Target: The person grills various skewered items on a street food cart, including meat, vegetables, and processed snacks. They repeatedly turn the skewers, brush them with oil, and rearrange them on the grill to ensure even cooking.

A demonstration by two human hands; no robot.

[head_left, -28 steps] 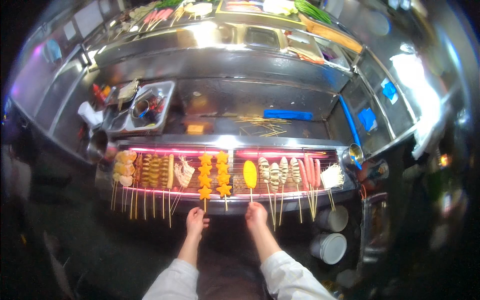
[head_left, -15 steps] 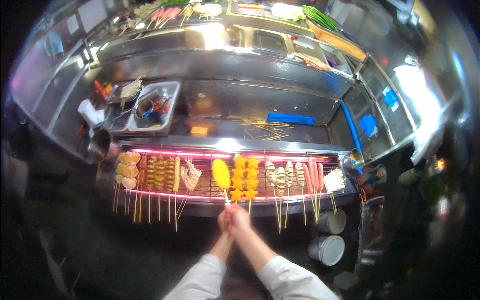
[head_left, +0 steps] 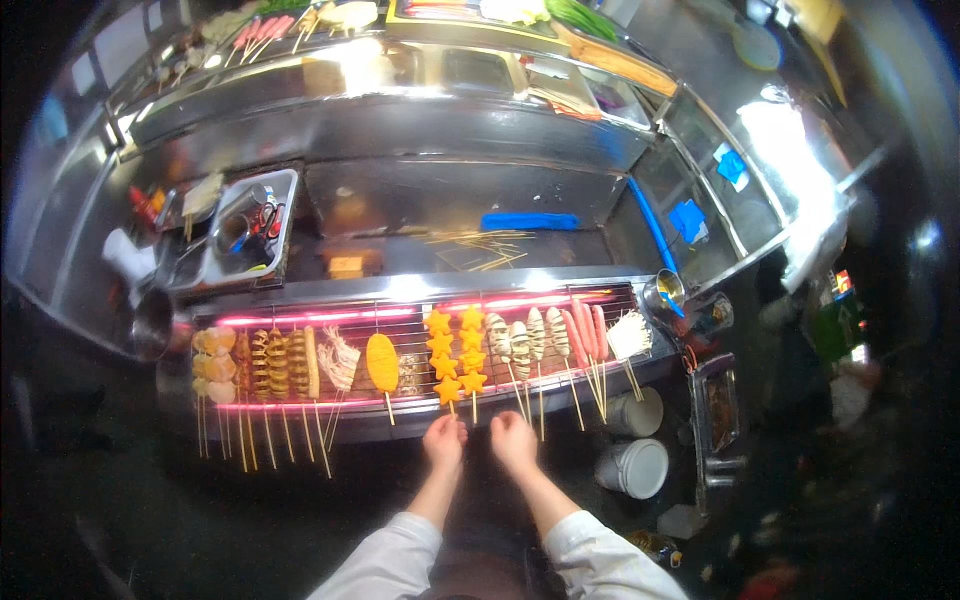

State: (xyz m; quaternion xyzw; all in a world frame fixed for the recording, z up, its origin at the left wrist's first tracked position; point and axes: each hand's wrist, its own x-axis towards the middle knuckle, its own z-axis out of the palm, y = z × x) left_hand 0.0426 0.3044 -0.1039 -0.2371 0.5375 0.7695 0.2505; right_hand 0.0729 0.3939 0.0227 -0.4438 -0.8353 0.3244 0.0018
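Note:
My left hand (head_left: 445, 436) is closed on the stick below a skewer of orange star-shaped pieces (head_left: 439, 350). My right hand (head_left: 512, 438) has curled fingers beside the sticks of a second star skewer (head_left: 470, 350) and pale dark-striped skewers (head_left: 518, 350); what it holds, if anything, is hidden. Left of the stars lies a yellow oval skewer (head_left: 383, 362). The grill (head_left: 380, 402), with glowing pink bars, also bears spiral pieces (head_left: 277, 362), stringy bundles (head_left: 340, 360), pale rounded pieces (head_left: 220, 365) and pink sausages (head_left: 590, 335).
Behind the grill are a tray of utensils (head_left: 288, 200), loose sticks (head_left: 480, 250), a blue strip (head_left: 530, 220) and a metal cup (head_left: 663, 295). Trays of food (head_left: 560, 70) line the upper shelf. Two white buckets (head_left: 631, 467) stand below the grill's right end.
The yellow skewer has moved from right of the stars to their left, and the star skewers rightward. My hands, overlapping half a second ago, are now apart. The view has shifted.

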